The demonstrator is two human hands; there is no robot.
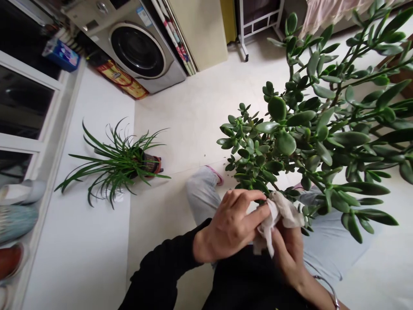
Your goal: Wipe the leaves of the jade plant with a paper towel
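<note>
A large jade plant [319,129] with thick green leaves fills the right side of the head view. At its lower edge, a crumpled white tissue [285,211] is bunched between my two hands. My left hand [234,224] is closed, pinching one side of the tissue with thumb and forefinger near the lowest leaves. From below, my right hand [290,249], with a bracelet [329,288] at its wrist, grips the other side. Part of its fingers is hidden behind the tissue. Any leaf inside the tissue cannot be made out.
A potted plant with long narrow leaves [119,161] stands on the floor by the left wall. Behind it are a washing machine [137,49] and a blue box [61,55] on the sill. Several pots [17,224] line the window ledge. A white metal stand [261,26] is at the back.
</note>
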